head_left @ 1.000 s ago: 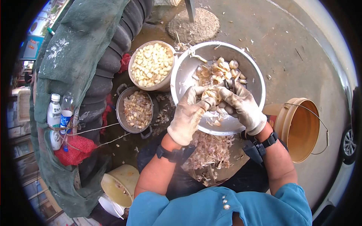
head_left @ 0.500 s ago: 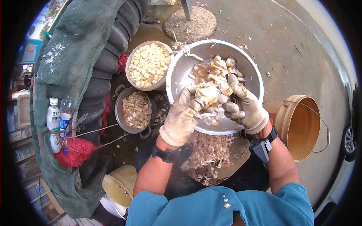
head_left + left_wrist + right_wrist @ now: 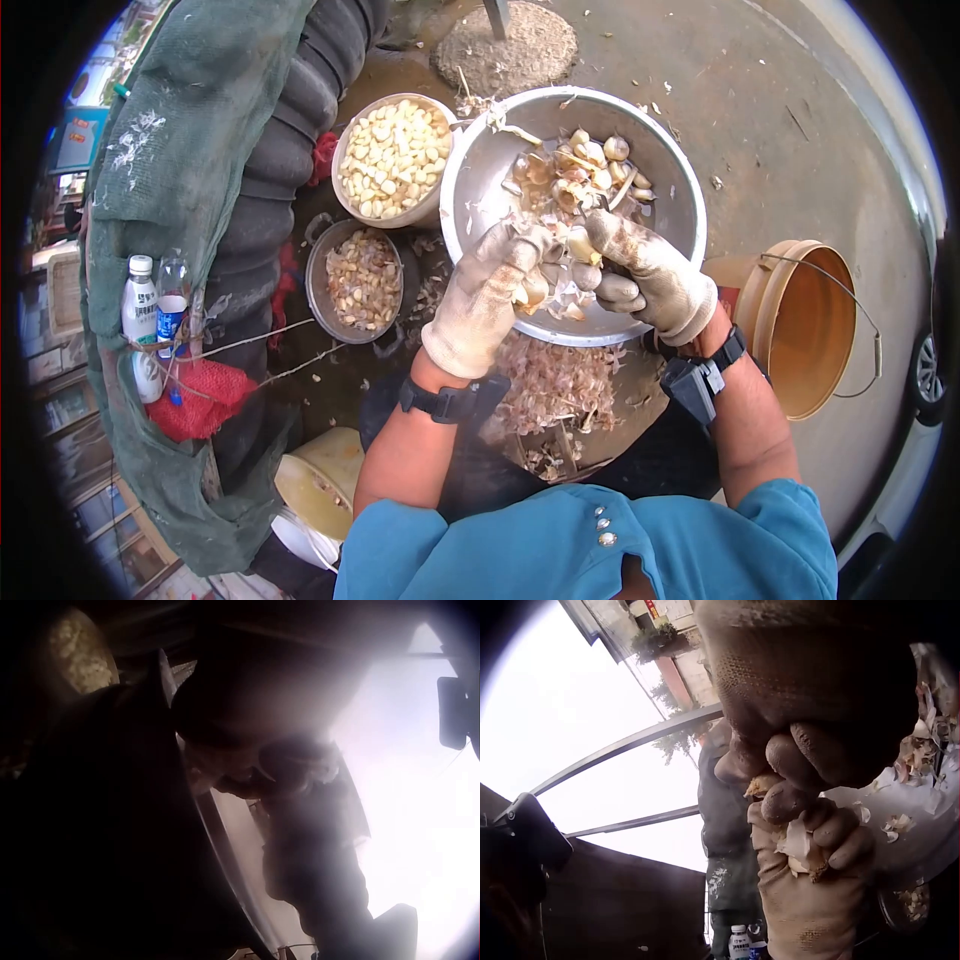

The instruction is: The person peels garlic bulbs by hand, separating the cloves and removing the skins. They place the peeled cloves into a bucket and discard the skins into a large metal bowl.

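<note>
Both hands wear soiled, light knit gloves and meet over the near side of a wide metal basin (image 3: 482, 185). My left hand (image 3: 478, 300) curls round a garlic bulb (image 3: 804, 859) with loose papery skin, mostly hidden by the fingers in the head view. Between thumb and finger my right hand (image 3: 655, 275) pinches a garlic clove (image 3: 583, 246), right beside the left fingertips. Garlic pieces (image 3: 590, 165) and skins lie heaped in the basin's far part. The left wrist view is dark and glared.
A tub of peeled cloves (image 3: 395, 160) and a pot of unpeeled cloves (image 3: 358, 285) stand left of the basin. Garlic skins (image 3: 560, 385) are piled below it. A tan bucket (image 3: 805, 330) lies tipped at right. Bottles (image 3: 140, 305) stand by green netting (image 3: 165, 150) at far left.
The clove in my right hand came into view beside the bulb and moved slightly left and down. My right thumb has lowered, and the left fingers now cover more of the bulb.
</note>
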A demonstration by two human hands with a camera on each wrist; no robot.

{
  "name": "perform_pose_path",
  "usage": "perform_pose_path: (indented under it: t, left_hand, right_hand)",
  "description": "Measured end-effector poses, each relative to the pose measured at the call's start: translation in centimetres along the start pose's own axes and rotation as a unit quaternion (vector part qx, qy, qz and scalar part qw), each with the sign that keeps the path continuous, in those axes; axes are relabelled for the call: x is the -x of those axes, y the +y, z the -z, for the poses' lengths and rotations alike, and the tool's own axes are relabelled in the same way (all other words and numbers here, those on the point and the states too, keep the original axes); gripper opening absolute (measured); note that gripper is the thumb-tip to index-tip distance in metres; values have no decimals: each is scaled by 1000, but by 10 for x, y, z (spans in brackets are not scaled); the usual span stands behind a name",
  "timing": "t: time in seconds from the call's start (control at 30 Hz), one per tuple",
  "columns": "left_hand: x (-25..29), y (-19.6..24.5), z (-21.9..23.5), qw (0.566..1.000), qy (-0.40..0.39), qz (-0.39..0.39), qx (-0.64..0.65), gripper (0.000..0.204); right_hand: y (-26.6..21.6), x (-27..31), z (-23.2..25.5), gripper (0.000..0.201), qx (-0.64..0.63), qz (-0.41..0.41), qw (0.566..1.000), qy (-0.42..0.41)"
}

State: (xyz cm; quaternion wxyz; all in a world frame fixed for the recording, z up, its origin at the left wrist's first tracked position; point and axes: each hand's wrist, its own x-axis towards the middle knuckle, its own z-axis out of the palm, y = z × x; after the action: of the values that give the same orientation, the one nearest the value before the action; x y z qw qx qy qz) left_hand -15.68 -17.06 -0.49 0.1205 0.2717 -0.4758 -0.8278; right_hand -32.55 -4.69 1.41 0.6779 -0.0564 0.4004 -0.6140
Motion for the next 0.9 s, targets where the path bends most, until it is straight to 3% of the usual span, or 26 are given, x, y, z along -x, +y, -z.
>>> perform_pose_path:
  t: [0.07, 0.1, 0.23, 0.3, 0.5, 0.57, 0.6, 0.63, 0.67, 0.7, 0.73, 0.8, 0.9]
  left_hand:
    - [-1, 13, -14, 990, -9, -50, -132, 49]
    - [-1, 13, -5, 991, -53, -49, -112, 48]
    - [3, 8, -16, 995, -64, -75, 30, 49]
    - [0, 15, -15, 998, -42, 38, 31, 49]
    - [-1, 19, -11, 998, 46, 6, -37, 39]
    - [0, 24, -12, 994, 73, -5, -85, 38]
    - [0, 26, -12, 986, 99, -15, -131, 38]
    - [1, 21, -6, 971, 71, -109, -203, 38]
    - [2, 21, -5, 970, 73, -109, -205, 38]
    - [3, 21, -5, 975, 81, -98, -182, 38]
    - [2, 20, -5, 979, 89, -88, -159, 37]
    - [1, 16, -2, 978, 94, -71, -170, 37]
    - [2, 17, -6, 979, 99, -66, -166, 36]
  right_hand:
    - [3, -1, -2, 20, 17, 1, 999, 30]
    - [5, -4, 0, 20, 54, 6, 998, 24]
    - [8, -7, -4, 20, 148, 37, 988, 27]
    - [10, -9, -6, 20, 159, 39, 986, 42]
    - [6, -8, -8, 30, 246, 35, 964, 97]
    - [0, -7, -13, 31, 357, 68, 920, 148]
    - [2, -7, -10, 31, 357, 69, 920, 144]
    - [7, -4, -6, 33, 406, 144, 897, 103]
    - [11, -3, -5, 36, 450, 216, 864, 61]
    - [9, -1, -9, 40, 461, 160, 871, 58]
    - [12, -2, -10, 40, 460, 160, 871, 57]
    - [21, -3, -9, 39, 557, 192, 803, 89]
    - [18, -2, -13, 37, 566, 212, 792, 88]
